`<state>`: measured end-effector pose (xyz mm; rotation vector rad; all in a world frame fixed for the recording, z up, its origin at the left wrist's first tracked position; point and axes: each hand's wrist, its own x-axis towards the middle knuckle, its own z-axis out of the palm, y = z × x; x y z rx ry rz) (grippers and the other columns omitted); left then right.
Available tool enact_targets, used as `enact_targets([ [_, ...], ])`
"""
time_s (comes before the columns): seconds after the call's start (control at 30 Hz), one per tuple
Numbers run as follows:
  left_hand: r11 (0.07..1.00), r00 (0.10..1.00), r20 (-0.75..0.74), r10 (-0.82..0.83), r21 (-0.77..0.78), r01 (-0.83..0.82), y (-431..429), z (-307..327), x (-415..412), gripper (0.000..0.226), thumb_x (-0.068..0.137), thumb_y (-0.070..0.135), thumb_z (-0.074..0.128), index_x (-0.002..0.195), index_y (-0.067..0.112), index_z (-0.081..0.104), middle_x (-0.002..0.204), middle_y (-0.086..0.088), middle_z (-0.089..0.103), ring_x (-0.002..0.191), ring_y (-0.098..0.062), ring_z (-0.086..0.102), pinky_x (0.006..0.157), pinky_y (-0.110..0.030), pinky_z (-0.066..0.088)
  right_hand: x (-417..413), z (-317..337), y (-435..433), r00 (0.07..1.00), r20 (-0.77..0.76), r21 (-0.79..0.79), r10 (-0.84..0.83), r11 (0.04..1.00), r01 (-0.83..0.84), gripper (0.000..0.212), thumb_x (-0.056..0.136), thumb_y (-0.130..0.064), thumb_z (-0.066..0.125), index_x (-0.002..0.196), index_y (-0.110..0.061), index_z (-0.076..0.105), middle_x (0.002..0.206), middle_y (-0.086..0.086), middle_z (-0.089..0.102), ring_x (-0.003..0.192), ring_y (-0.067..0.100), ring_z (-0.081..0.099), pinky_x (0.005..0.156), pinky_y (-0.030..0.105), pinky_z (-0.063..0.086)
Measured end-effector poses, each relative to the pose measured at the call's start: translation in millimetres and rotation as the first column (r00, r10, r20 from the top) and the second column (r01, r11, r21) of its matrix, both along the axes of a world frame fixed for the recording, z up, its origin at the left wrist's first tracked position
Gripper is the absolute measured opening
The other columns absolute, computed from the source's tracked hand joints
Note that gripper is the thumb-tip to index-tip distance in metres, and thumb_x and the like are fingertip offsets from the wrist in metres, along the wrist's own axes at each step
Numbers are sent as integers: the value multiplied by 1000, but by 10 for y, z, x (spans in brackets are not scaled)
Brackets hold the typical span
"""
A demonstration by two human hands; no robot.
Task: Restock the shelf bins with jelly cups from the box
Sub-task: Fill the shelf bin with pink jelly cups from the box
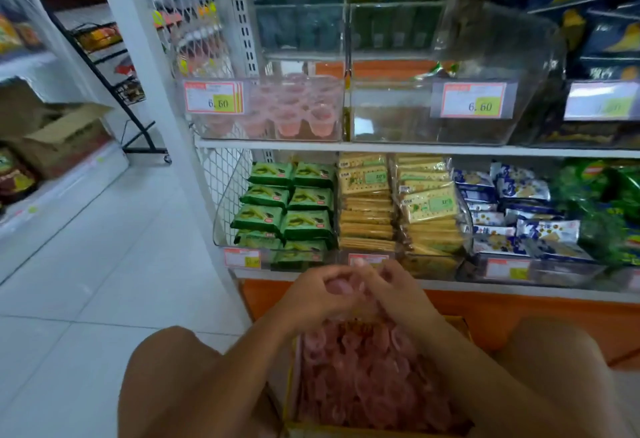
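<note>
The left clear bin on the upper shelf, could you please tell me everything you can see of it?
The left bin is a clear, hard-plastic-looking box standing upright on the white shelf, side by side with an emptier clear bin on its right; whether they touch is unclear. Pink jelly cups fill part of it, piled loosely. A price tag with a red border and yellow patch reading 6.60 sits on its front left. No hand touches it.

Bare left hand (311, 294), right hand (394, 290), sleeveless forearms, uncovered knees.
</note>
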<state>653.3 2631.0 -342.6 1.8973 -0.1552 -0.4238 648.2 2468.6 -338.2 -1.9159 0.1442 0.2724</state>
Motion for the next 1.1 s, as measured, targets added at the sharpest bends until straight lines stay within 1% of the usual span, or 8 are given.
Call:
enact_targets([
  [0.1, 993, 996, 0, 95, -72, -94, 94, 226, 82, 20, 89, 26, 65, 106, 38, 66, 94, 8, 69, 73, -11, 67, 62, -26, 54, 31, 281, 5, 999, 4, 96, 53, 994, -53, 53, 83, -60, 54, 94, -8, 58, 67, 7, 69, 57, 19, 62, 50, 24, 45],
  [0.27, 980, 993, 44, 110, -169, -101, 234, 776, 231, 17, 90, 26, 65, 91, 43, 63, 67, 9, 66, 57, -7, 62, 58, -26, 53, 192, 828, 83, 995, 103, 131, 16, 991, -30, 23, 87, -31, 67, 86, -9, 60, 64, 7, 63, 54, 16, 58, 47, 26, 43],
  [0.37, 976, 991, 113, 74, -211, -49, 373, 1208, 387, 27, 90, 23, 66, 112, 39, 62, 66, 7, 64, 55, -8, 58, 56, -25, 51, 364, 1401, 116, 941, 331, 1, 76, 997, -81, 11, 86, -23, 68, 79, -15, 64, 67, 9, 60, 56, 12, 56, 52, 21, 43],
  [0.5, 963, 922, 337, 190, -249, -107, 645, 1856, 648, 29, 78, 29, 78, 96, 49, 67, 90, 20, 69, 73, -3, 65, 59, -23, 51, 807, 2362, 325, 777, 597, -232, 201, 970, -73, 6, 83, -18, 71, 77, -18, 67, 74, 12, 65, 54, 13, 54, 54, 22, 43],
  [0.6, 931, 818, 450, 358, -240, -275, 1030, 2058, 889, 32, 77, 33, 77, 102, 49, 66, 100, 33, 63, 83, 2, 63, 65, -19, 46, 1369, 2869, 651, 682, 673, -386, 287, 922, -7, 14, 84, -24, 69, 70, -25, 68, 70, -6, 66, 66, 18, 59, 63, 32, 50],
  [0.83, 887, 777, 479, 410, -8, -463, 1698, 2133, 1171, 30, 76, 43, 74, 102, 54, 66, 93, 16, 67, 68, 9, 61, 58, -13, 47, 3140, 2867, 1550, 827, 370, -785, 424, 619, 34, 15, 89, -19, 61, 91, -9, 71, 85, 9, 69, 74, 25, 68, 70, 39, 59],
  [0.93, 863, 791, 510, 337, 168, -476, 1814, 2145, 1197, 37, 74, 51, 70, 110, 56, 61, 107, 28, 63, 87, 13, 60, 82, -18, 51, 3686, 2632, 1873, 855, 310, -868, 417, 492, 75, 23, 90, -25, 58, 92, -7, 71, 69, 4, 61, 57, 18, 59, 50, 24, 46],
  [1.1, 839, 794, 567, 219, 306, -450, 1861, 2199, 1238, 22, 79, 54, 64, 101, 53, 65, 101, 28, 62, 89, 11, 57, 80, -14, 48, 3940, 2370, 2176, 913, 194, -849, 360, 528, -28, 32, 89, -30, 66, 103, -2, 65, 83, 8, 64, 65, 20, 59, 52, 27, 48],
])
